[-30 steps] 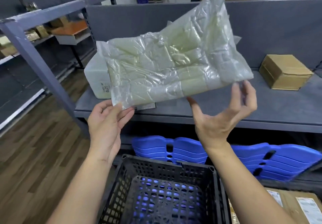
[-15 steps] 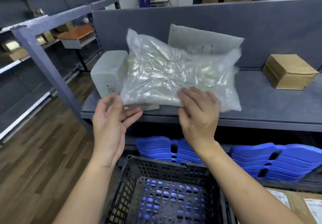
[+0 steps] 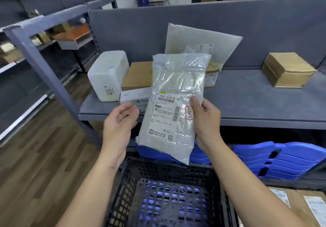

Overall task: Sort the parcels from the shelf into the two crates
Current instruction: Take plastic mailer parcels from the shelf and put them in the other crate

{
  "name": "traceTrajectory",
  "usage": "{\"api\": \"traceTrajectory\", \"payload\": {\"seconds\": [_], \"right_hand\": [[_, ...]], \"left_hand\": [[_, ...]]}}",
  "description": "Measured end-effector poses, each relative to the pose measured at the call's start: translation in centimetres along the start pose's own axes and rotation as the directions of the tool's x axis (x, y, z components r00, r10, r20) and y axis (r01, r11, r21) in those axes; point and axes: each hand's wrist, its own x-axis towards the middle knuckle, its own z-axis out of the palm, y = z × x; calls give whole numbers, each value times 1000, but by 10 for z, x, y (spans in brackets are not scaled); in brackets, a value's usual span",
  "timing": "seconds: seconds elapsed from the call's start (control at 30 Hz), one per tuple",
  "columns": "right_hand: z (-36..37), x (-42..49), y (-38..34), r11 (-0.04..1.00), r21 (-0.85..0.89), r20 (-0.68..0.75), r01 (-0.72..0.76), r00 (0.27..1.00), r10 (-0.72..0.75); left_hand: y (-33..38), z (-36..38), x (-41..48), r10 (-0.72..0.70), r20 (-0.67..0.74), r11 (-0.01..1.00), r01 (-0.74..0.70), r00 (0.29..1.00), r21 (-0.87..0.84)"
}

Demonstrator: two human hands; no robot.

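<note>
1. The right hand [image 3: 205, 120] grips a plastic-wrapped parcel [image 3: 176, 89] by its right edge. The thumb lies across the front beside a red stamp [image 3: 189, 113], and the fingers curl round behind.
2. The parcel is held in the air, nearly upright and tilted a little. It is in front of the near edge of the grey shelf [image 3: 247, 103], and its lower end hangs above the far rim of the black crate [image 3: 158, 164] without touching it.
3. A white shipping label [image 3: 165, 119] with barcodes covers the parcel's lower half and faces the camera.
4. The left hand [image 3: 120, 120] is open, with relaxed, slightly spread fingers and the palm turned toward the parcel. It holds nothing and sits just beside the parcel's left edge, with a narrow gap between them.
5. The black crate stands near, at the bottom middle, and its mesh floor shows with blue behind the holes.
6. At the left end of the shelf stands a white wrapped block [image 3: 107, 74], with a brown cardboard box [image 3: 137, 75] just to its right. A small white carton [image 3: 135, 96] lies in front of both, near the shelf edge.
7. A flat white mailer [image 3: 202, 37] leans against the grey back panel [image 3: 194, 16], behind the held parcel.
8. A taped brown box [image 3: 285, 69] sits far right on the shelf, well apart from the others.
9. A blue plastic stack [image 3: 282, 159] lies under the shelf, and labelled cartons [image 3: 299, 207] fill the near right corner.
</note>
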Motion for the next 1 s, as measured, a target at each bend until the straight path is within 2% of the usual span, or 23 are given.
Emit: {"api": "traceTrajectory", "payload": {"seconds": [0.07,0.13,0.2,0.27,0.3,0.37,0.47,0.57,0.67,0.77,0.83,1.0], "right_hand": [[-1,-1,-2,997,-59,16,40,999,-39],[-3,-4,-3,944,-238,76,230,973,-218],[-5,-10,-2,750,-438,206,495,868,-452],[-5,-14,5,527,-500,329,688,713,-619],[-4,-15,8,452,-493,367,743,649,-666],[-3,-16,14,360,-486,403,797,570,-716],[-3,-15,21,298,-498,412,814,525,-745],[-2,-18,19,384,-485,359,786,579,-732],[0,-19,13,605,-459,259,651,749,-609],[3,-17,9,833,-366,71,414,905,-419],[2,-13,6,909,-275,14,313,947,-321],[-4,-7,3,994,-68,9,81,997,-80]], "left_hand": [[-2,2,0,-14,6,1000,14,1000,2],[-3,2,1,-16,15,1000,16,1000,6],[-7,2,3,-24,38,1000,24,999,6],[-10,2,5,-47,54,999,47,997,8],[-12,2,7,-54,56,998,54,997,13],[-15,2,9,-47,66,999,45,997,30],[-15,3,8,-29,95,999,25,995,36],[-13,4,9,-35,95,999,32,995,39],[-12,5,9,-51,89,999,49,995,23],[-13,6,9,-41,96,999,40,995,18],[-16,5,11,-35,91,999,32,995,37],[-20,6,15,-73,99,993,63,992,103]]}}
